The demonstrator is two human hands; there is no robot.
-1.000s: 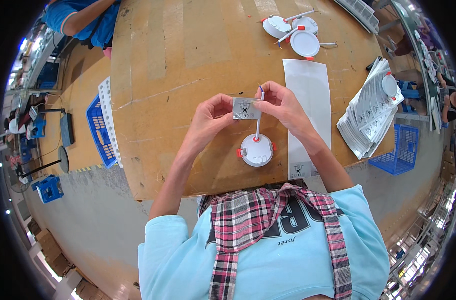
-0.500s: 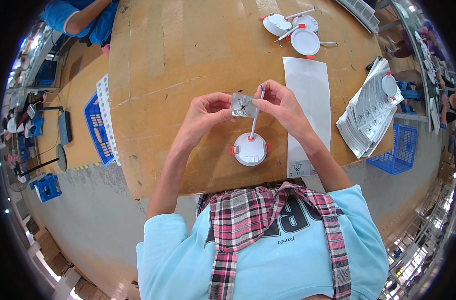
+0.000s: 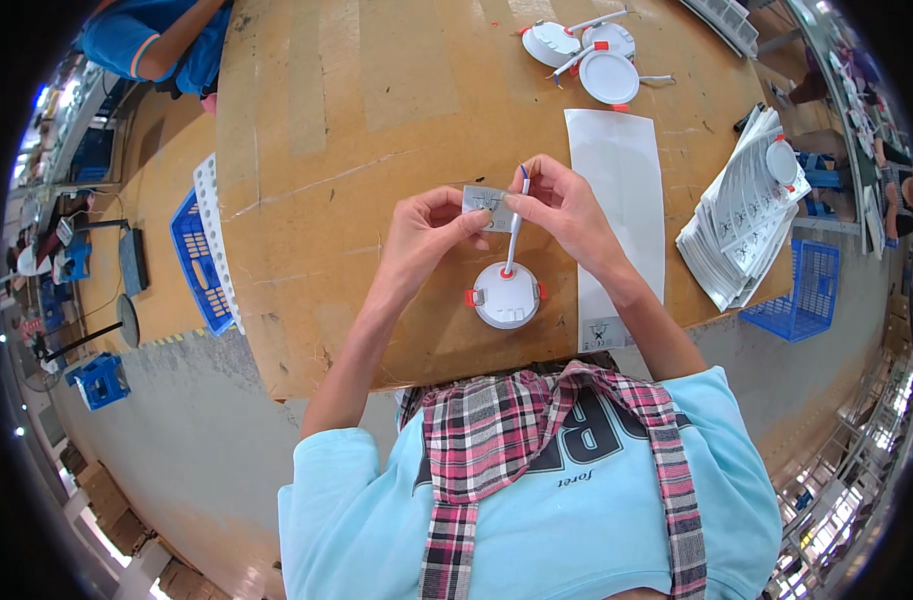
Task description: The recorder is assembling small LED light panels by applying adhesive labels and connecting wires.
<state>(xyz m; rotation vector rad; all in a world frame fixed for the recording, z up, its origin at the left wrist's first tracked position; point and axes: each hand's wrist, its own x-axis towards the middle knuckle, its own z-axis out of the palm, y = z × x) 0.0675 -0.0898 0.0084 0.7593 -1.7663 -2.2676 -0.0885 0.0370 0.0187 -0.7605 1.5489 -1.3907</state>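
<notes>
Between my hands is a small silver label (image 3: 488, 207) with dark printed symbols, its right edge against a white cable (image 3: 513, 240). My left hand (image 3: 432, 232) pinches the label by its lower left part, thumb in front. With thumb and fingers closed, my right hand (image 3: 560, 213) grips the cable near its upper end, where thin blue wire shows, at the label's right edge. Below, the cable runs into a round white downlight (image 3: 508, 297) lying on the table with red-tipped clips on both sides. Right of it lies a long white backing sheet (image 3: 618, 200), with one silver label (image 3: 601, 333) at its near end.
Several more downlights (image 3: 610, 77) lie at the far right of the table (image 3: 327, 300). A stack of label sheets (image 3: 735, 225) with a round white piece on top sits at the right edge. Blue crates (image 3: 199, 262) flank the table. A person in blue (image 3: 147, 45) is at far left.
My left thumb has moved up and right over the label's face, covering more of its print. My right hand stays at the cable. The whole view has shifted slightly.
</notes>
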